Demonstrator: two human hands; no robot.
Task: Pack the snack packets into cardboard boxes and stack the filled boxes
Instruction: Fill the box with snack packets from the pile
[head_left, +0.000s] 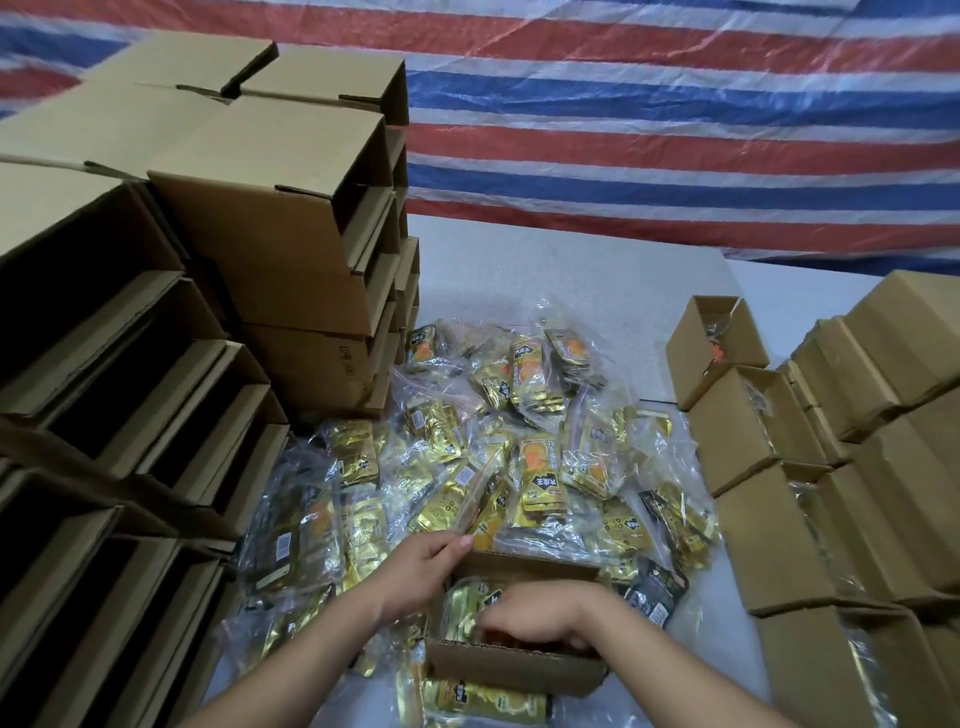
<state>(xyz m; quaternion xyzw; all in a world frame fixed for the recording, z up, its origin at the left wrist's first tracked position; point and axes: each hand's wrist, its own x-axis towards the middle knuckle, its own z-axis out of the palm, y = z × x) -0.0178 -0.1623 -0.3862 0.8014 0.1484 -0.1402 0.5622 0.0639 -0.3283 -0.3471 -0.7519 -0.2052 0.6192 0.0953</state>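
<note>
A heap of gold snack packets in clear plastic bags (498, 447) covers the middle of the white table. In front of it stands a small open cardboard box (519, 667) with gold packets inside. My left hand (421, 571) is at the box's far left corner and pinches the edge of a clear bag of packets (480, 499) that rises from the heap. My right hand (540, 616) reaches down into the box, fingers curled over the packets there; whether it grips one is hidden.
Tall stacks of empty cardboard boxes (270, 249) fill the left side, several with openings facing me. Rows of filled open boxes (748, 415) line the right edge. A striped red, white and blue tarp (675, 130) hangs behind the table (597, 291).
</note>
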